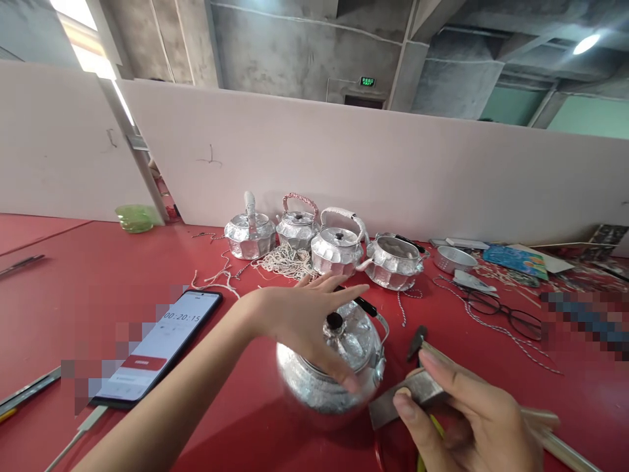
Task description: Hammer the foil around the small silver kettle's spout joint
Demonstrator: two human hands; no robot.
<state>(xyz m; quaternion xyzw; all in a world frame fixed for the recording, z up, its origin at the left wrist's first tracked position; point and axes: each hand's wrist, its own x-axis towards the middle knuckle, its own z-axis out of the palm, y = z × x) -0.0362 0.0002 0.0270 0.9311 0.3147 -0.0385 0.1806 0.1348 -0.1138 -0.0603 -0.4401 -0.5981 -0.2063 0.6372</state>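
A silver hammered-metal kettle (pixel 319 387) with a black lid knob (pixel 335 320) and a black-gripped bail handle (pixel 366 307) stands on the red table. My left hand (pixel 299 324) stretches over its lid, fingers spread and holding nothing; whether the palm touches the lid I cannot tell. To the right of the kettle, my right hand (pixel 472 406) pinches the steel head of a hammer (pixel 388 405) between thumb and fingers. Behind that hand another small hammer head (pixel 417 342) shows on the table. Wooden handles (pixel 540 417) stick out past the wrist, partly hidden.
Several similar kettles (pixel 337 252) line the back, with a heap of cord (pixel 287 262) before them. A phone (pixel 160 347) running a timer lies at left. Eyeglasses (pixel 506 314), a strainer-like metal cup (pixel 456 259) and loose cords are at right. A pale partition (pixel 368 164) bounds the table.
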